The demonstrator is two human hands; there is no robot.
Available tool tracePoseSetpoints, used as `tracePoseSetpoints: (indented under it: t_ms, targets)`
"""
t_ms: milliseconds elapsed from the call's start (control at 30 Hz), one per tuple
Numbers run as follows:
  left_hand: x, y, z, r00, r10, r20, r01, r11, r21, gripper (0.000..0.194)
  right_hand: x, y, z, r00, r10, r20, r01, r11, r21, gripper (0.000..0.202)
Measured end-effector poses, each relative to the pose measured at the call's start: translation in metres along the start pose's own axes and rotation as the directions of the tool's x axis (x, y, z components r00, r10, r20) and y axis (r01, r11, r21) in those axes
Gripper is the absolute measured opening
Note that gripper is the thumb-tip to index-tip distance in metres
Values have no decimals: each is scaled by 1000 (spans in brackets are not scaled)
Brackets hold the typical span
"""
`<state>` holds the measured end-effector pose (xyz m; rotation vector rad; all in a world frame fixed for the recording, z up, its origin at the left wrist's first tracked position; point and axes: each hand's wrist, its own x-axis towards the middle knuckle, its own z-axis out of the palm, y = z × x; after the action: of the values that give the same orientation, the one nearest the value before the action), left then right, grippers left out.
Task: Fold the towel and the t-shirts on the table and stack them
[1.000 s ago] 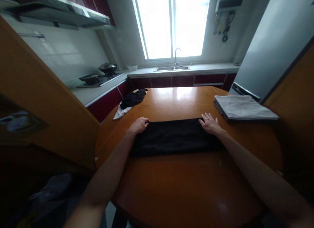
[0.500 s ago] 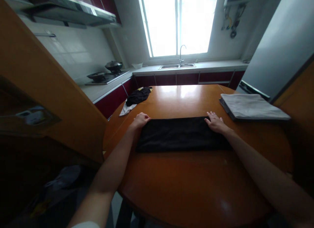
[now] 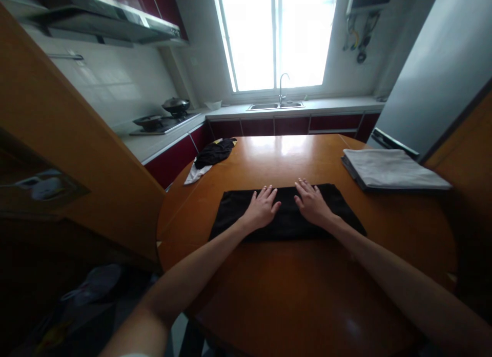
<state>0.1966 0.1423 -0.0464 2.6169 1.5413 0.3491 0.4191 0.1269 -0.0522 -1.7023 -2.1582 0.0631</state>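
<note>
A black cloth [image 3: 286, 221], folded into a long flat rectangle, lies across the wooden table [image 3: 292, 290] in front of me. On its left half rests my left hand [image 3: 262, 208], palm down with the fingers stretched and slightly spread. My right hand [image 3: 312, 202] lies flat on the right half, fingers also apart. Both hands are near the middle of the cloth, with a narrow strip of black showing between them. Neither hand grips anything. The cloth's far edge runs straight, close to my fingertips.
To the right sits a stack of folded grey cloth [image 3: 392, 170]. A crumpled black and white bundle of fabric [image 3: 215, 154] lies at the table's far left. Beyond are a sink [image 3: 277, 106], a stove with pans [image 3: 176, 105] and a fridge [image 3: 426, 80] at right.
My left hand has left the cloth's far left corner and moved right, its fingers opening. My right hand has slid left from the right end. Both now lie near the middle.
</note>
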Motion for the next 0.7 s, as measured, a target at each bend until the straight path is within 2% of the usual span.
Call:
tracePoseSetpoints:
  t_ms: [67, 167, 367, 533, 700]
  targets:
    - [-2, 14, 12, 999, 5, 48, -6, 1000, 15, 61, -1, -10, 10, 996, -34, 88, 34, 999, 1, 59]
    - [-4, 17, 20, 998, -5, 64, 2, 999, 52, 63, -1, -14, 19, 982, -28, 189, 33, 999, -23, 62]
    - [-3, 15, 16, 997, -9, 78, 2, 996, 86, 63, 0, -6, 14, 972, 67, 226, -52, 996, -71, 71]
    - [-4, 16, 16, 996, -21, 84, 11, 993, 114, 64, 0, 24, 6, 952, 229, 204, -206, 970, -128, 74]
    - [-5, 16, 14, 995, -29, 94, 20, 995, 102, 64, 2, 63, 0, 900, 414, 135, -393, 906, -155, 77]
